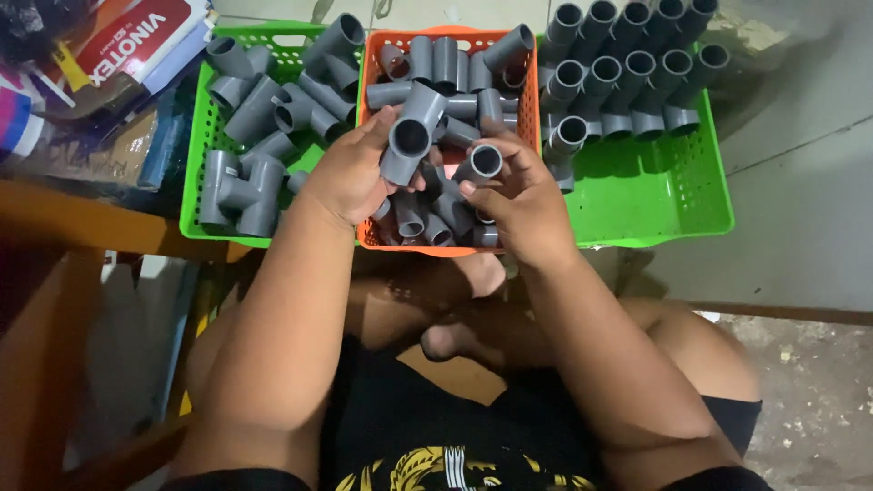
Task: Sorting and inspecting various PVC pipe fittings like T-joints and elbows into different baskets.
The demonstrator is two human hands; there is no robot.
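Head view: my left hand (350, 177) grips a grey plastic tee pipe fitting (411, 135), right hand (520, 202) pinches another (480, 164), over the orange basket (368, 238). Right green basket (668, 195) holds neat rows; many loose ones remain.

Hands (436, 186) grip grey tee fittings (409, 136) (orange basket (368, 238)).

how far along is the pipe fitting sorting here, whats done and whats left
Done, by the look of it: neat rows of grey tee fittings stand in the right green basket, which has bare floor left. In hand: the left hand grips a grey tee and the right hand holds a short fitting, both over the orange basket. Left: loose piles there and in the left green basket.
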